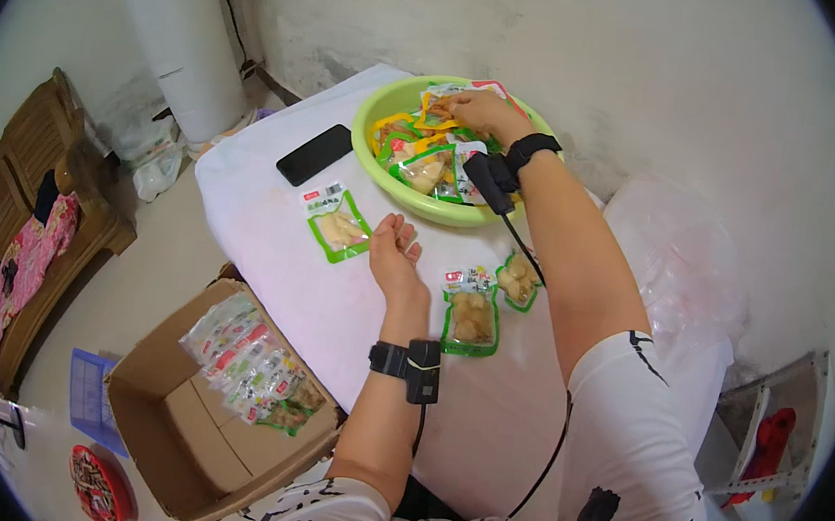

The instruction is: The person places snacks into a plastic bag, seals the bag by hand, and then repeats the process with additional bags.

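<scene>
Head view: the right hand (492, 115) is in the heaped green bowl (423, 204), fingertips at a packet (438, 112); whether they pinch it, I cannot tell. The left hand (397, 261), empty with fingers loosely curled, is just beside a lone packet (339, 229) on the table (265, 231). Pulling from that heap could drag neighbours over the rim, and the right wrist's cable (522, 240), near two loose packets (472, 321), might snag one.

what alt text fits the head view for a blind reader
A person's right hand reaches into a green basin of food packets on a white-covered table; the half-curled left hand is beside another packet. A black phone lies left of the basin, and a cardboard box holding more packets is at the table's left.
</scene>
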### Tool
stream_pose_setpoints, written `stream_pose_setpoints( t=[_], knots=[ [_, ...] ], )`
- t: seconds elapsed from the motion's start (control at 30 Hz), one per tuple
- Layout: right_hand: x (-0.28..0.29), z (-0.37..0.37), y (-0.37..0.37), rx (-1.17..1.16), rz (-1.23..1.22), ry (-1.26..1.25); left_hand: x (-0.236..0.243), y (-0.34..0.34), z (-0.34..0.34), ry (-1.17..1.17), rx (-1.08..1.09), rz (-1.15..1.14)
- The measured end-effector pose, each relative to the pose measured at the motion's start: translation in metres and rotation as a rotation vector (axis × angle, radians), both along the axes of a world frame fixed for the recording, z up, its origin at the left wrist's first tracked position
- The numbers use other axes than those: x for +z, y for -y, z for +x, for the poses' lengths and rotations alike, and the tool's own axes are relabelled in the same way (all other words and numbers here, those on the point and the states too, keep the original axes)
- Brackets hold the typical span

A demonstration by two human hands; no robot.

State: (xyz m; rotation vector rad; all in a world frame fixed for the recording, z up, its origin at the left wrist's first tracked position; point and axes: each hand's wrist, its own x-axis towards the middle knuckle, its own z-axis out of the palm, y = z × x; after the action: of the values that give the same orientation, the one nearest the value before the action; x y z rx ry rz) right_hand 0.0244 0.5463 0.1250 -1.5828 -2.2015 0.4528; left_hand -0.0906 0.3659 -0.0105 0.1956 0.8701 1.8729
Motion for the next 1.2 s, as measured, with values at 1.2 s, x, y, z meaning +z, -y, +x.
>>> stream_pose_setpoints(
  t=[1.2],
  knots=[
    [-0.002, 0.13, 0.187, 0.139, -0.025, 0.115, 0.002, 0.0, 0.011, 0.062, -0.025, -0.055]
  ],
)
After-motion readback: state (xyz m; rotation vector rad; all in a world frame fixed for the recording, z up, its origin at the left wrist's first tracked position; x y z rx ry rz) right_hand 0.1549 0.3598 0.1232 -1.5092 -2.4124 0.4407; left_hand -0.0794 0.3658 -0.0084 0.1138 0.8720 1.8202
